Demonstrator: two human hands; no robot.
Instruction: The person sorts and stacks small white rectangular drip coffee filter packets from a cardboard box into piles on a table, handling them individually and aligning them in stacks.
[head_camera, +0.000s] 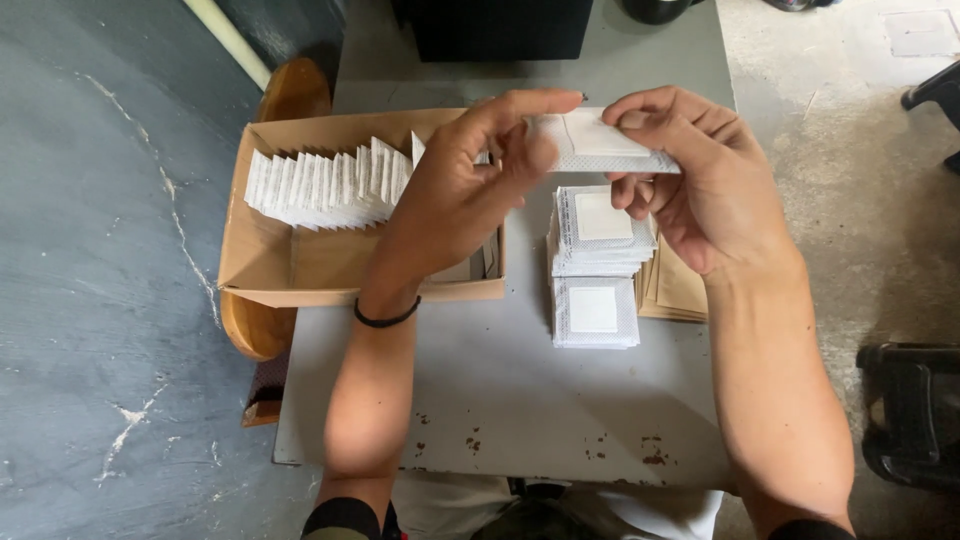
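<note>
Both my hands are raised above a small grey table (500, 390) and share one flat white mesh-edged sachet (600, 145). My left hand (465, 190), with a black band on its wrist, pinches the sachet's left end. My right hand (700, 180) grips its right side between thumb and fingers. Under them lies a stack of the same white sachets (600, 235), with another small stack (595, 312) in front of it. To the left, an open cardboard box (265, 250) holds a row of several upright white sachets (325, 185).
A pile of brown paper envelopes (675, 290) lies beside the stacks, under my right wrist. A wooden stool (290, 95) sits beneath the box. A black case (500, 28) stands at the table's far edge, and a black object (915, 410) rests on the floor at right.
</note>
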